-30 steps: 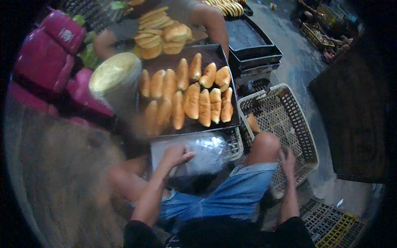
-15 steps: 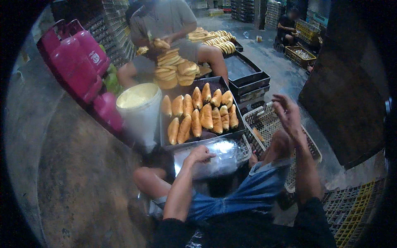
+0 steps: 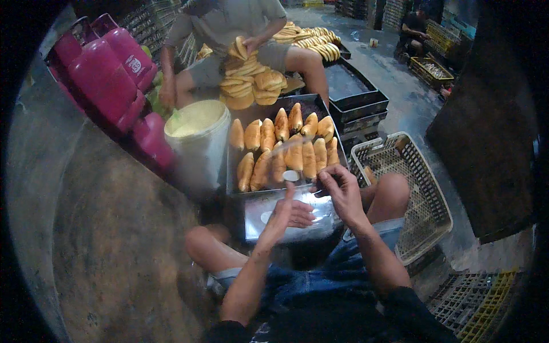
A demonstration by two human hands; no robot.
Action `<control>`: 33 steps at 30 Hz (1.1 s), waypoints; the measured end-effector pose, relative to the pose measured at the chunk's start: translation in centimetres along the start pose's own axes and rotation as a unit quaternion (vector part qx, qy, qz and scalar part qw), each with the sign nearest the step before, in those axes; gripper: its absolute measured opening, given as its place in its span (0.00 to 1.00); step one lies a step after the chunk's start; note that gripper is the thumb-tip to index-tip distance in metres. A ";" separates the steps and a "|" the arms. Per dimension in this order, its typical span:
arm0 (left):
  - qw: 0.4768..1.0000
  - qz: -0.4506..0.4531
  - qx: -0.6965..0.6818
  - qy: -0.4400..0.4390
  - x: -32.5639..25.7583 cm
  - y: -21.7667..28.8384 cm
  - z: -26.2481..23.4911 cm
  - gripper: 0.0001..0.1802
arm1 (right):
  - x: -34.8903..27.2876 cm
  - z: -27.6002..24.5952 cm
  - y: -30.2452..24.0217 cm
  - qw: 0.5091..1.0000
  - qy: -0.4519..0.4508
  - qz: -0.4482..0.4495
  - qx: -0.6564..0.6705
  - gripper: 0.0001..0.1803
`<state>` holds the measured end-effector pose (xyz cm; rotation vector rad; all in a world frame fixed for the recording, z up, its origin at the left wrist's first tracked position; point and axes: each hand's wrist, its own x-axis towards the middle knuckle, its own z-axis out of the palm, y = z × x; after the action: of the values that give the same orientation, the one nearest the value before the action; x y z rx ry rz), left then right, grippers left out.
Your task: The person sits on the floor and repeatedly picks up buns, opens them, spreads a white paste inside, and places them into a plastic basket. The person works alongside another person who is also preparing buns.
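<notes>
A clear, shiny plastic bag [image 3: 297, 211] lies flat on the near metal tray, crinkled and glinting. Just beyond it, golden oblong bread rolls [image 3: 286, 146] lie in two rows on a dark tray.

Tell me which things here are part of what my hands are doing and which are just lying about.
In use: left hand and right hand, both on the clear plastic bags; tray of bread rolls.

Lying about: white bucket, pink gas cylinders, beige basket, stacked dark trays.

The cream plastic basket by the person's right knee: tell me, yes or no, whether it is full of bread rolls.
No. The cream plastic basket shows mostly bare lattice, while the bread rolls lie on the dark tray beside it.
</notes>
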<state>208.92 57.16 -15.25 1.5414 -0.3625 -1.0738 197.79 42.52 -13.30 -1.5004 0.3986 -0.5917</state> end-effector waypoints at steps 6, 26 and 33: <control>0.944 0.126 -0.286 -0.109 6.0 -2.5 -1.5 0.54 | 2.4 -1.2 4.0 0.970 0.066 0.120 0.202 0.10; 0.930 0.235 -0.110 0.259 7.6 5.6 -7.8 0.12 | 6.5 0.7 1.3 0.989 0.044 0.088 0.107 0.11; 0.786 0.325 -0.002 0.526 12.4 7.7 -21.3 0.18 | 21.4 3.9 7.2 0.861 0.065 -0.146 -0.483 0.28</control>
<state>234.66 59.02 -15.43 1.5847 -0.0708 0.3888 218.04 32.82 -17.86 -2.5285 0.6277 -0.7866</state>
